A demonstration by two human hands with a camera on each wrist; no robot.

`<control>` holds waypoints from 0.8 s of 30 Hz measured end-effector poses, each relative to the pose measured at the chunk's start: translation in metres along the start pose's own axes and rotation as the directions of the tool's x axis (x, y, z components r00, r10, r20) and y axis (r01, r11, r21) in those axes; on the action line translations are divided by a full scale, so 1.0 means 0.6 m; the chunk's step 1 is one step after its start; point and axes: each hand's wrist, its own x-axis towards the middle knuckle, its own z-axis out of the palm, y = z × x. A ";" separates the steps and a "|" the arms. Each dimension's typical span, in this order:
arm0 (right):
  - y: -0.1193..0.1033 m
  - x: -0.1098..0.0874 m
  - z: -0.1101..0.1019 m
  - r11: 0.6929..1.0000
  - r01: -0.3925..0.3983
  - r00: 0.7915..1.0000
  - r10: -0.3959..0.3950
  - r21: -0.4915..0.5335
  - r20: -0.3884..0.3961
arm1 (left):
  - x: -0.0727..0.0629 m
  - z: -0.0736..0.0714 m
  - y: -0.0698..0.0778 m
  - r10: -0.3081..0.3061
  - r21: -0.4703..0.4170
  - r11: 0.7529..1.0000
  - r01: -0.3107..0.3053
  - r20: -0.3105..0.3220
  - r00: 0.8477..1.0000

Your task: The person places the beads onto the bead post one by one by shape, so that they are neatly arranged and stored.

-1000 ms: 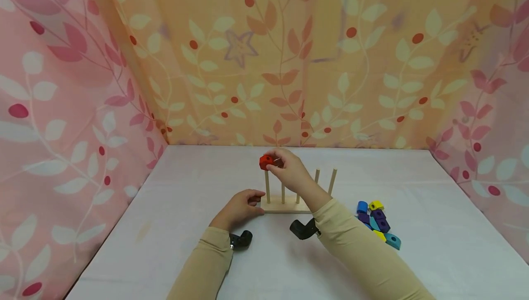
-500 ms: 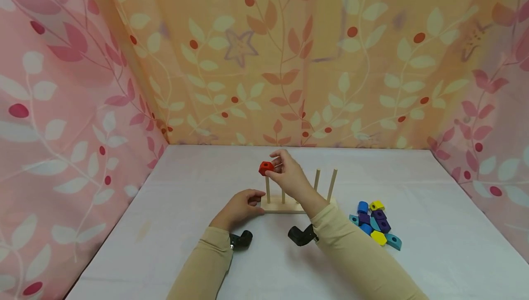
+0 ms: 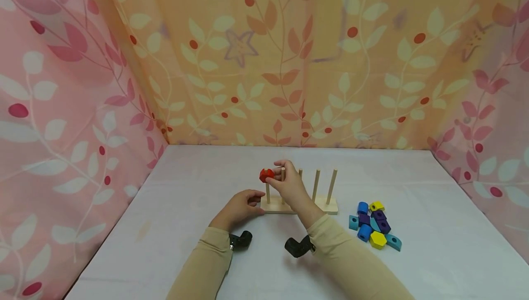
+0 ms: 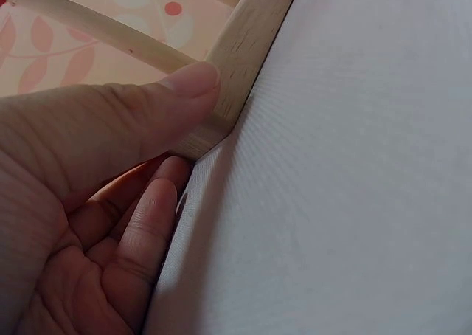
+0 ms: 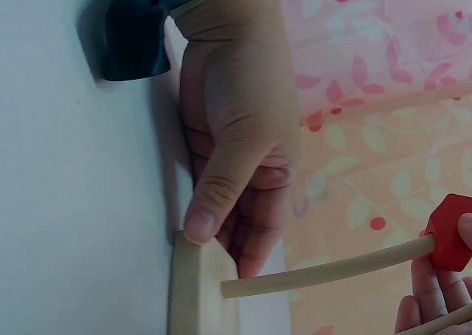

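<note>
Head view: we see a wooden peg rack (image 3: 329, 206) standing on a white-covered table (image 3: 173, 199), its five upright pegs in a row and a red block (image 3: 264, 176) threaded on the leftmost peg (image 3: 267, 194), near the top. The peg's tip shows just above the block, and bare wood runs below it to the base. To the right of the rack, a cluster of loose blocks (image 3: 364, 219) in blue, purple, yellow and teal lies near its end, several with holes in view.

We find the right hand (image 3: 292, 189) pinching the red block between thumb and fingers, the second peg rising in front of its fingertips. The left hand (image 3: 236, 210) grips the rack's left end; in the left wrist view, its thumb (image 4: 193, 80) presses along the base's edge while the other fingers gather close together at the corner. From the right wrist, we see the same peg run straight into the red block.

Compared with a second ago, we note that the block and the right hand sit lower: the block then perched at the peg's top. The right forearm has shifted, uncovering more pegs and more loose blocks, while the left hand remains in place.
</note>
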 end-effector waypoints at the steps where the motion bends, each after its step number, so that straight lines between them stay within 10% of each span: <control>1: 0.003 -0.001 0.001 1.000 -0.002 1.000 0.002 0.001 -0.002 | 0.000 0.000 0.000 0.003 -0.001 1.000 -0.003 0.003 1.000; 24: 0.094 -0.016 0.021 0.990 -0.110 0.994 0.110 -0.088 -0.005 | 0.004 -0.003 -0.010 0.119 -0.009 0.993 -0.119 0.024 0.993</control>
